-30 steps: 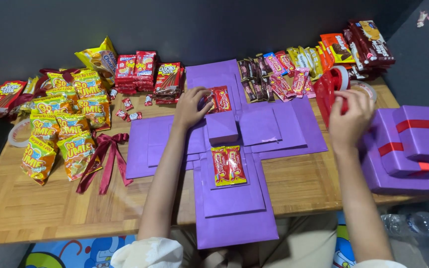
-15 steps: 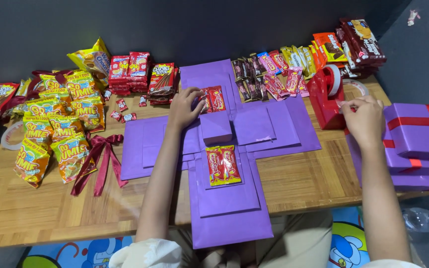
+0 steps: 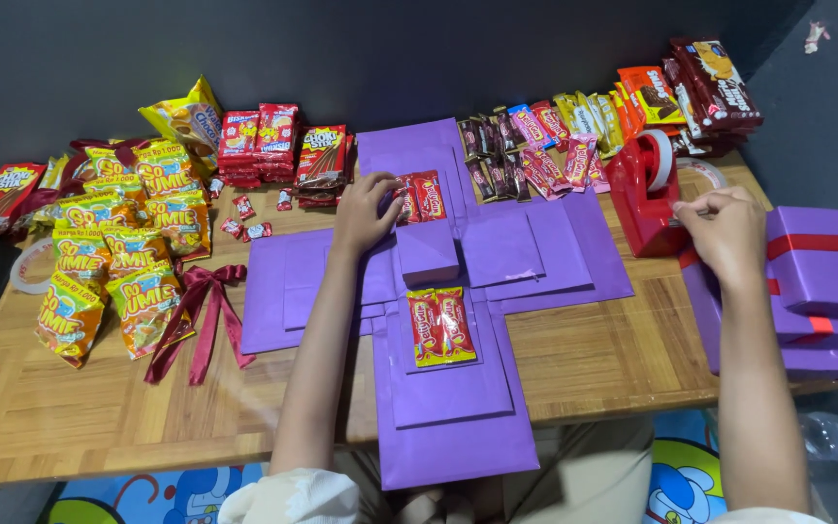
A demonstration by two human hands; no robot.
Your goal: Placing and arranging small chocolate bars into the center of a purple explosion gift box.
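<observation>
A purple cross-shaped unfolded paper box [image 3: 497, 262] lies flat on the wooden table [image 3: 99, 417], with a small closed purple cube at its centre. My left hand [image 3: 366, 213] rests on the far flap, fingers on a pair of red snack packs [image 3: 419, 196]. Another pair of red snack packs [image 3: 441, 326] lies on the near flap. My right hand [image 3: 725, 228] is beside the red tape dispenser [image 3: 650, 192], fingers pinched together as if on a strip of tape, too thin to make out.
Yellow snack bags [image 3: 109, 262] and a dark red ribbon bow [image 3: 201, 311] lie at left. Red and dark wafer packs [image 3: 555, 146] line the back. A purple lid with red ribbon [image 3: 826, 291] sits at right. A tape roll [image 3: 26, 267] lies far left.
My right hand has moved from the tape dispenser's roll out to the right and toward me. My left hand stays on the red packs on the far flap.
</observation>
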